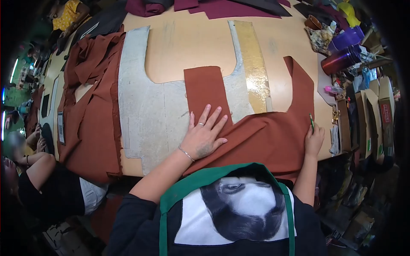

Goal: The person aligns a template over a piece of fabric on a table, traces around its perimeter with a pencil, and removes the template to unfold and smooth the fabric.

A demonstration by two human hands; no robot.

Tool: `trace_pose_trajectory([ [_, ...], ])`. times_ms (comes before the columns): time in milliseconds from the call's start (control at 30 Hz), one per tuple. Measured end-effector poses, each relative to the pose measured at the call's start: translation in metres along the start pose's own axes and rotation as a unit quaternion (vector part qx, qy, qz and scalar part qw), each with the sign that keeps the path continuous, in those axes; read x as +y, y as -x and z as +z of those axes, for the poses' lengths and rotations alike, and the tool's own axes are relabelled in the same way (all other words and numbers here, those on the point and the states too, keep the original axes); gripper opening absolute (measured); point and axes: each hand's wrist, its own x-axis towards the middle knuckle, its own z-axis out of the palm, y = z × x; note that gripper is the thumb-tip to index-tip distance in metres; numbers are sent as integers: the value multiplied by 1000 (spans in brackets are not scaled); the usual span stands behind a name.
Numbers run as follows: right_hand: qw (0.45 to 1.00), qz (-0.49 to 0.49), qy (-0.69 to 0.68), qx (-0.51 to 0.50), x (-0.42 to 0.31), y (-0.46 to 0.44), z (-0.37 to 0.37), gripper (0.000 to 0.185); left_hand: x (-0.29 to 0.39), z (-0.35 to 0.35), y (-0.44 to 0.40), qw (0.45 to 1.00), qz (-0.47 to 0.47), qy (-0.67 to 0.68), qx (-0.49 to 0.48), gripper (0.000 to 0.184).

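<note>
My left hand (205, 138) lies flat with fingers spread on a piece of rust-brown cloth (260, 136). One narrow end of that cloth stretches over a large pale grey cutting pattern (164, 106), and its other end curves up at the right. Along the pattern's right arm runs a shiny gold strip (254, 64). My right hand (314, 138) is closed around a slim green pen-like tool (311, 121) at the cloth's right edge; its exact kind is too small to tell. More rust-brown cloth (94, 123) lies crumpled at the pattern's left.
Maroon cloth pieces (239, 9) lie along the table's far edge. At the right stand a dark red tumbler (337, 62), a purple container (345, 39) and cardboard boxes (386, 115). Another person (51, 179) sits at the left, and one in yellow (68, 15) is farther back.
</note>
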Motion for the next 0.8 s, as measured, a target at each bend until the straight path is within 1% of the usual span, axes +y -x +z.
trace_pose_trajectory([
  [67, 997, -32, 13, 62, 3, 5, 10, 19, 1, 0, 1, 1000, 0, -1, 5, 62],
  [100, 997, -32, 17, 64, 6, 6, 13, 18, 2, 0, 1, 1000, -1, 0, 6, 62],
  [500, 998, -24, 17, 51, 3, 5, 12, 17, 0, -1, 1, 1000, 12, 20, 16, 61],
  [800, 998, -26, 28, 43, 5, 6, 13, 18, 12, 6, 10, 1000, 3, 29, -6, 62],
])
